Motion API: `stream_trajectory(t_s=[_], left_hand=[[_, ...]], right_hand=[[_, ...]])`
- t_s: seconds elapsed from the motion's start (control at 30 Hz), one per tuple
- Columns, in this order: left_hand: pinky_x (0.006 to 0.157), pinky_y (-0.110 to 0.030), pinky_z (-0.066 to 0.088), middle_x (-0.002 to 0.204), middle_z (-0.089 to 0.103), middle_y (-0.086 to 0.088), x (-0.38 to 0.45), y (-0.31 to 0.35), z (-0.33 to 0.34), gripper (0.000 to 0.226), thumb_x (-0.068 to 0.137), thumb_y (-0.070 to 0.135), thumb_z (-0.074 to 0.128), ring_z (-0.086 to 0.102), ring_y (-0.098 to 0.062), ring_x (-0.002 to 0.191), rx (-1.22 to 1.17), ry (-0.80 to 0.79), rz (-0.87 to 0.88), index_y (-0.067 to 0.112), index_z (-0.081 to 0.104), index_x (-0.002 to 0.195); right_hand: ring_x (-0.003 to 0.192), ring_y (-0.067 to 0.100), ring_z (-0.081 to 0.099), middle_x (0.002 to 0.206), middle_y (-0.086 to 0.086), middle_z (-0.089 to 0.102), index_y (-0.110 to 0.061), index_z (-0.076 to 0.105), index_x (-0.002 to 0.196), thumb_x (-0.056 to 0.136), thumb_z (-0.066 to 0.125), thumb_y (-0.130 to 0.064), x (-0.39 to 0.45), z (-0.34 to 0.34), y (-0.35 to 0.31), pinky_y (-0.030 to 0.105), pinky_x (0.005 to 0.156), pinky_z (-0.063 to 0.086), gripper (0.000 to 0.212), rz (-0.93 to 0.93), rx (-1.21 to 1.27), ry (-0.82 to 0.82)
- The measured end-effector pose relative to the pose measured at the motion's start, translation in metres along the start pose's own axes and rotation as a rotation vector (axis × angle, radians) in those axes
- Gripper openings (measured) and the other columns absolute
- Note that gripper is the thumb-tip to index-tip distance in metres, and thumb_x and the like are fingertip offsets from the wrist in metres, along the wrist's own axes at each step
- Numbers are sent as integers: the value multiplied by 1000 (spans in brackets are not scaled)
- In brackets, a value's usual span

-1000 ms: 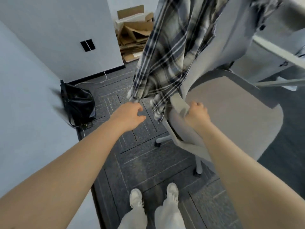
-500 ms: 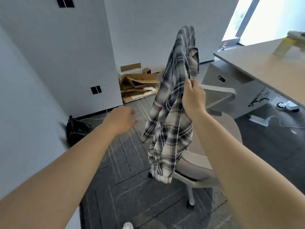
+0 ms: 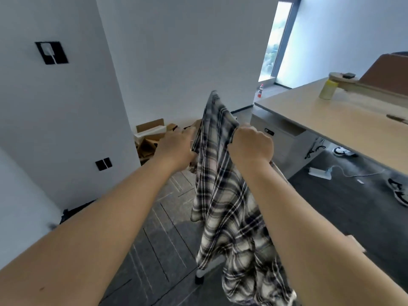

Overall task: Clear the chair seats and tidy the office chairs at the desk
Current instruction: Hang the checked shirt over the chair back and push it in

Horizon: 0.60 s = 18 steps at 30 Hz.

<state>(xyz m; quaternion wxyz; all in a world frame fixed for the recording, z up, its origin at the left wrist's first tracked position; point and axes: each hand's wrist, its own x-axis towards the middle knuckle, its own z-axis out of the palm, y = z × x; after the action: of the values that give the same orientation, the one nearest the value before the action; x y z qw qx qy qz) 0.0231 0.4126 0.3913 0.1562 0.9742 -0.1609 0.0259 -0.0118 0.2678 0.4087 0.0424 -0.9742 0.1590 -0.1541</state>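
Aloft, plaid shirt [image 3: 223,195] clutched between left hand [image 3: 176,149] and right hand [image 3: 251,146].

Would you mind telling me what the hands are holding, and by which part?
The plaid shirt: right hand clutches its bunched upper part, left hand its side edge.

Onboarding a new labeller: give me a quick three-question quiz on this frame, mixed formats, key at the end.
1. True or false: both the right hand and the left hand are on the plaid shirt.
2. Multiple choice: where does the red-capped bottle stand? A) on the desk B) on the floor near the window C) on the cardboard pile
3. Fill in: the pile against the wall behind the shirt is flattened ____.

Key:
1. True. The right hand is fisted on the fabric near its top; the left hand's fingers pinch its left edge.
2. B
3. cardboard
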Motion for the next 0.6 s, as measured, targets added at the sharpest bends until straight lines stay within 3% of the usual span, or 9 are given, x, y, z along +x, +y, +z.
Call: stream_trajectory(t_s=[0.07, 0.17, 0.3, 0.43, 0.5, 0.6], left_hand=[[109, -49, 34, 148, 31, -15, 24, 7, -8, 71, 88, 17, 55, 32, -36, 133, 48, 17, 60, 22, 15, 146], [107, -48, 32, 155, 13, -14, 51, 25, -11, 78, 90, 11, 50, 26, -37, 134, 105, 54, 155, 29, 0, 147], [110, -49, 26, 156, 4, -11, 73, 38, 0, 76, 87, 7, 52, 20, -39, 136, 193, 30, 243, 31, 9, 146], [117, -52, 3, 150, 30, -8, 76, 46, 9, 51, 88, 21, 56, 13, -32, 143, 144, 91, 366, 19, 34, 134], [117, -51, -7, 139, 46, -10, 69, 53, 7, 44, 87, 23, 57, 24, -27, 140, 137, 119, 430, 13, 42, 127], [119, -44, 3, 122, 57, -13, 57, 59, 4, 43, 83, 27, 63, 44, -29, 124, 100, 126, 501, 8, 48, 119]], right_hand=[[89, 30, 67, 102, 14, 70, 2, 55, 103, 94, 44, -11, -3, 2, 5, 25, 55, 37, 20, -39, -59, 61], [82, 28, 69, 94, 11, 72, 0, 57, 98, 95, 47, -21, -6, 3, 14, 21, 43, 28, 23, -58, -112, 95], [68, 26, 54, 84, 9, 68, -4, 57, 92, 91, 48, -35, -15, -3, 34, 27, 58, 36, 32, -81, -116, 98], [63, 21, 46, 71, 1, 48, -11, 47, 81, 86, 50, -49, -26, -14, 62, 27, 58, 37, 39, -57, -152, 90], [65, 22, 49, 72, 2, 50, -9, 52, 87, 84, 52, -53, -30, -15, 68, 27, 58, 36, 45, -44, -183, 93], [82, 27, 63, 91, 8, 65, -5, 54, 99, 84, 55, -51, -32, -11, 64, 29, 60, 35, 48, -45, -187, 119]])
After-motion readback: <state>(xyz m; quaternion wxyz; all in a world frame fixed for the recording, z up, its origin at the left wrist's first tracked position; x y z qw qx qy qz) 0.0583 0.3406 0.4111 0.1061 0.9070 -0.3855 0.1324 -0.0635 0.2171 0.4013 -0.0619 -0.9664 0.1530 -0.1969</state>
